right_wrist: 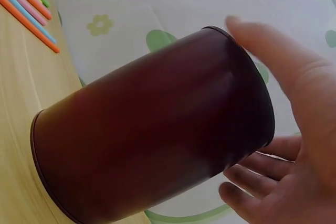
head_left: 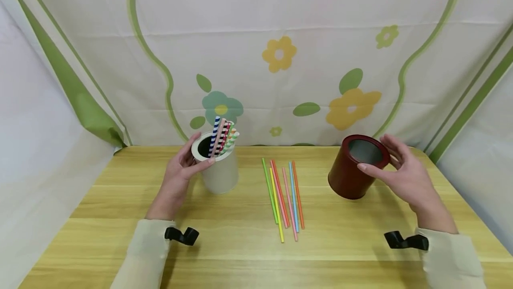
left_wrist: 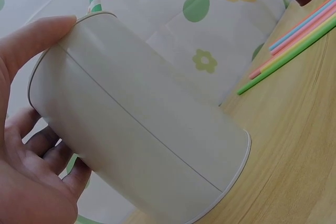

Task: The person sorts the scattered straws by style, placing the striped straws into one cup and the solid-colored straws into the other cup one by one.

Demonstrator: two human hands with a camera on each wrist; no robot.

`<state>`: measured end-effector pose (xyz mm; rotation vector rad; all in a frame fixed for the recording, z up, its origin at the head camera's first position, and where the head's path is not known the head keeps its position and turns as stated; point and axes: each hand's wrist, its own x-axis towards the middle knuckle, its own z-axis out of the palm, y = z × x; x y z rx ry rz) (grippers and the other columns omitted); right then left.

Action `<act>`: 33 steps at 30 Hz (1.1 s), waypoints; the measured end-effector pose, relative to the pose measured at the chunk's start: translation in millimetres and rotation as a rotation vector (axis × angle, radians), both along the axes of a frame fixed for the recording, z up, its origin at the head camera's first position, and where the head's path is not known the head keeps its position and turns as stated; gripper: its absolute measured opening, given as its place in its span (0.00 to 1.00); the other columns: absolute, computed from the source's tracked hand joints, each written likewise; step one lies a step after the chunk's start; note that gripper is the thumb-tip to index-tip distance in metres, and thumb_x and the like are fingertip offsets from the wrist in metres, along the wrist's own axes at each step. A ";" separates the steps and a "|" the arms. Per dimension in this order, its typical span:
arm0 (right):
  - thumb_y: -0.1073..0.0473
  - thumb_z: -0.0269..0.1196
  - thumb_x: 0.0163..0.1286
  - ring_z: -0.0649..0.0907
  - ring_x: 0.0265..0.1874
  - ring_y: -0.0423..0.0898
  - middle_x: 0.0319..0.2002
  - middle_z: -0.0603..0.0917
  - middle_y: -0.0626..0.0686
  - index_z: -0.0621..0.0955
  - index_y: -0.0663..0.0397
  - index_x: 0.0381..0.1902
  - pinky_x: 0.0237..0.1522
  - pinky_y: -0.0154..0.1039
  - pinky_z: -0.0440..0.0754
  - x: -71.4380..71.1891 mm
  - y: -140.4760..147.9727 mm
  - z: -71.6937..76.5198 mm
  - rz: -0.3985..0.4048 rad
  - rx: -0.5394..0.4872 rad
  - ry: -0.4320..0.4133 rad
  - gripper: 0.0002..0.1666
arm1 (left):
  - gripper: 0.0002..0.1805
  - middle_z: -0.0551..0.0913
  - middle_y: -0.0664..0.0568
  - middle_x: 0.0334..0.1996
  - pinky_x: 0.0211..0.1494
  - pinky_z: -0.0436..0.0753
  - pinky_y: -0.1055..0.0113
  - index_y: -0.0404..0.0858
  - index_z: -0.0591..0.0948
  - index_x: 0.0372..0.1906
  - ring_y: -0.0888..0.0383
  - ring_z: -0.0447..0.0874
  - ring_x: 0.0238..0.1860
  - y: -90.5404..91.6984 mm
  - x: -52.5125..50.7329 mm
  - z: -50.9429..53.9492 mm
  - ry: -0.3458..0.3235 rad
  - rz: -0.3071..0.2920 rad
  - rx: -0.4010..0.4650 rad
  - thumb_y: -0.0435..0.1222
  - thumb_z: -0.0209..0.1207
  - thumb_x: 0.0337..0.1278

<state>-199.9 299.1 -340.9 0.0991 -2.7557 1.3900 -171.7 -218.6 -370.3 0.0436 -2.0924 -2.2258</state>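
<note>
L hand (head_left: 176,175) is part-curled round the white can (head_left: 219,175), thumb at the near rim, fingers at the far L side; R hand (head_left: 409,177) likewise has a loose, wide grip on the red can (head_left: 348,171), thumb at rim, fingers round the R side. Both cans stand on the table (head_left: 240,244), well apart; striped straws (head_left: 217,140) lean in the white can, no straws show in the red one. Plain straws (head_left: 276,204) lie loose btwn the cans. Risks, my guess: high rim grips could tip a can if pulled sideways, & striped straws, poking well above the rim, might spill if it tilts; a can slid inward could roll the loose straws. Edges: table's back edge meets the cloth (head_left: 236,8) just past the straws' far ends, so little room there; bare wood each side of the straws & in front gives more.
</note>
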 end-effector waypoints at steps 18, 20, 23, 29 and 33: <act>0.41 0.78 0.66 0.68 0.81 0.63 0.84 0.64 0.58 0.56 0.35 0.88 0.53 0.14 0.78 1.7 -3.2 -4.2 -0.017 0.025 0.019 0.62 | 0.48 0.65 0.46 0.83 0.67 0.79 0.81 0.52 0.60 0.87 0.53 0.69 0.77 1.2 1.4 1.1 0.020 -0.004 -0.006 0.28 0.69 0.68; 0.41 0.79 0.66 0.68 0.80 0.62 0.83 0.66 0.57 0.56 0.35 0.88 0.53 0.14 0.79 2.3 -2.6 -4.6 -0.026 0.029 0.027 0.62 | 0.49 0.65 0.47 0.83 0.67 0.78 0.81 0.53 0.60 0.87 0.53 0.69 0.77 1.6 0.6 1.7 0.020 -0.005 -0.006 0.29 0.69 0.68; 0.41 0.79 0.65 0.69 0.80 0.63 0.82 0.67 0.58 0.57 0.35 0.88 0.53 0.14 0.78 2.5 -1.7 -5.4 -0.031 0.023 0.038 0.62 | 0.49 0.64 0.50 0.85 0.73 0.75 0.79 0.55 0.59 0.87 0.54 0.66 0.80 0.5 -0.4 3.2 0.013 -0.017 -0.034 0.31 0.70 0.69; 0.41 0.80 0.64 0.69 0.80 0.62 0.81 0.69 0.58 0.58 0.37 0.88 0.51 0.12 0.76 2.2 -1.1 -7.8 -0.034 0.025 0.046 0.62 | 0.46 0.60 0.54 0.87 0.90 0.59 0.54 0.50 0.59 0.87 0.54 0.57 0.86 -0.8 2.6 17.4 0.039 0.044 -0.137 0.38 0.69 0.72; 0.41 0.80 0.64 0.70 0.80 0.62 0.81 0.69 0.59 0.58 0.40 0.88 0.51 0.13 0.77 1.4 -1.9 -7.3 -0.031 0.031 0.056 0.63 | 0.33 0.77 0.52 0.75 0.84 0.70 0.62 0.43 0.74 0.76 0.56 0.71 0.77 10.7 14.6 39.2 0.174 0.215 -0.042 0.33 0.70 0.70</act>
